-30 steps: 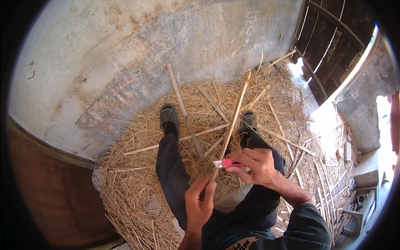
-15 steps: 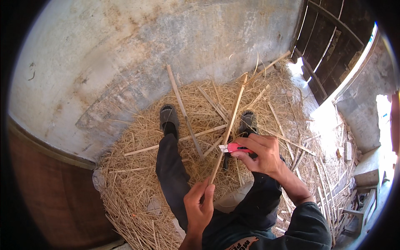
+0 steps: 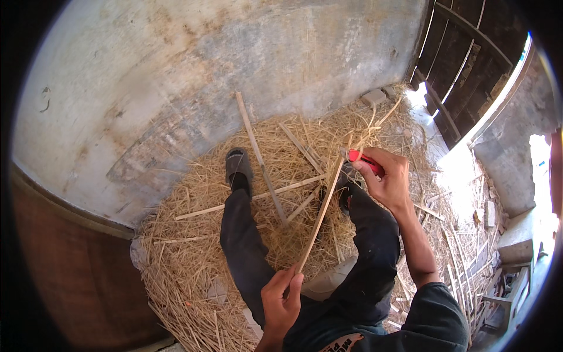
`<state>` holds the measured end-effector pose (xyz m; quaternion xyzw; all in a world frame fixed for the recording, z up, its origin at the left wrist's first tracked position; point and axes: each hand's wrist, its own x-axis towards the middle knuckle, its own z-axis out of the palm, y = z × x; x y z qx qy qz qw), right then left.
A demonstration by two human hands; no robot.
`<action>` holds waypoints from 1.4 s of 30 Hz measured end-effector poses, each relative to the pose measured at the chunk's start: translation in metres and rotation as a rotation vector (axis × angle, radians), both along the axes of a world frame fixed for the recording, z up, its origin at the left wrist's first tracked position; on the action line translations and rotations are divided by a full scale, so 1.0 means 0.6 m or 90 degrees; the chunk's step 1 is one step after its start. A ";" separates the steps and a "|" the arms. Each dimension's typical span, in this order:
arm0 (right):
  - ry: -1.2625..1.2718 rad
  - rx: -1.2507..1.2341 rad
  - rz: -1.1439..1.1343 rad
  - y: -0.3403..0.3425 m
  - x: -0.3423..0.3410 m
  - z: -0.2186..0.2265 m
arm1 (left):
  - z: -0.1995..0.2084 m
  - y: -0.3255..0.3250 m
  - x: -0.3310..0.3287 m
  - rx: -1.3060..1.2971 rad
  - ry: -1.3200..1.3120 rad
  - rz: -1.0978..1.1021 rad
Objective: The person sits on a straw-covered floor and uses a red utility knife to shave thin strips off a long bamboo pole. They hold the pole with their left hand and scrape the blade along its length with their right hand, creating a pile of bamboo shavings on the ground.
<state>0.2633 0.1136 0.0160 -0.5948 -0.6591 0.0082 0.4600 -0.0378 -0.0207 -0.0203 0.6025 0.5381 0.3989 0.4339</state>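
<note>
My left hand (image 3: 281, 296) is closed round the near end of a pale wooden strip, probably split bamboo (image 3: 321, 217), which slants up and away between my legs. In my right hand (image 3: 388, 179) is a red utility knife (image 3: 368, 163), its blade end against the strip near the far end. Thin curled shavings (image 3: 370, 126) stand up beside the blade. Below the strip, a thick layer of straw-like shavings (image 3: 193, 258) spreads over the floor.
More split strips (image 3: 258, 152) lie on the shavings, one leaning on the stained wall (image 3: 246, 64). My dark sandal (image 3: 237, 161) rests left of the strip. At right are a slatted wooden door (image 3: 463, 53), a brick (image 3: 489, 214) and a brown panel at far left (image 3: 70, 264).
My right hand has slid the knife away from me along the strip, from its middle to near its far end. The far end has dipped, and my left hand has barely moved.
</note>
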 end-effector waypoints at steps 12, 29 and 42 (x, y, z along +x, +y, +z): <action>0.255 -0.084 0.211 -0.043 -0.043 -0.043 | -0.011 0.033 0.000 -0.039 -0.078 -0.057; -0.134 0.074 0.185 -0.110 -0.107 -0.041 | 0.015 0.046 0.017 -0.127 -0.202 -0.068; 0.018 0.086 0.008 -0.031 -0.037 -0.022 | 0.001 0.011 0.008 -0.102 -0.115 -0.068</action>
